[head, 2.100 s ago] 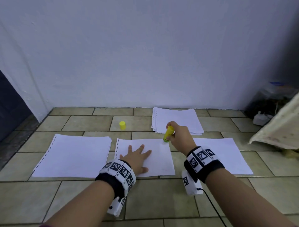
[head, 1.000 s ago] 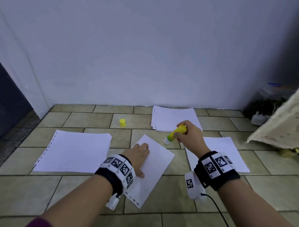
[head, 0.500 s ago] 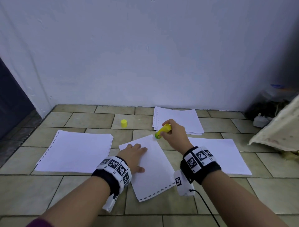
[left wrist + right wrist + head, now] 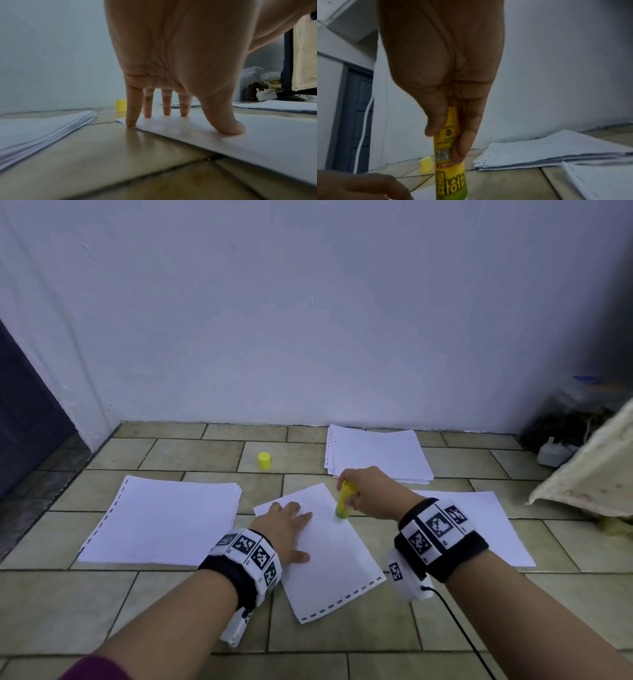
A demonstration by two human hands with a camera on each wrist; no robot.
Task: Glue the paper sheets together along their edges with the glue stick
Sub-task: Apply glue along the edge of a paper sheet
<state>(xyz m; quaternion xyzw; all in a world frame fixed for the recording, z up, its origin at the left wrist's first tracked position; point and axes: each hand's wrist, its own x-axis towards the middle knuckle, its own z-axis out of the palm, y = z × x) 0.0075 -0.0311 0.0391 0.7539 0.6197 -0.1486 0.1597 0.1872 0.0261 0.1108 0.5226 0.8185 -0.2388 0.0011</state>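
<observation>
On the tiled floor (image 4: 191, 604) a single white sheet (image 4: 339, 559) lies skewed, its dashed, perforated edge nearest the person.

Left hand (image 4: 286, 525): flat on the sheet, fingers straight and spread, holding nothing. In the left wrist view the fingertips (image 4: 148, 115) and thumb press the paper near its far left corner; the little finger touches the sheet's edge.

Right hand (image 4: 371, 491): fingers and thumb closed round the glue stick (image 4: 344, 498), which stands nearly upright, tip down on the sheet near its far right edge. The right wrist view shows thumb and fingers pinching the yellow barrel (image 4: 448, 155).

Label: yellow shading to green at the lower end, with large Korean characters running lengthwise and a small red band above them. The fine print is too blurred to read.

The yellow cap (image 4: 264, 461) stands alone on the floor beyond the sheet, well apart from the stick.

Other paper: a stack (image 4: 161, 522) left of the sheet, another stack (image 4: 376, 453) by the wall (image 4: 308, 320), and more paper (image 4: 479, 525) to the right, partly hidden by the right wrist. Both wrists wear black bands with square black-and-white markers.
</observation>
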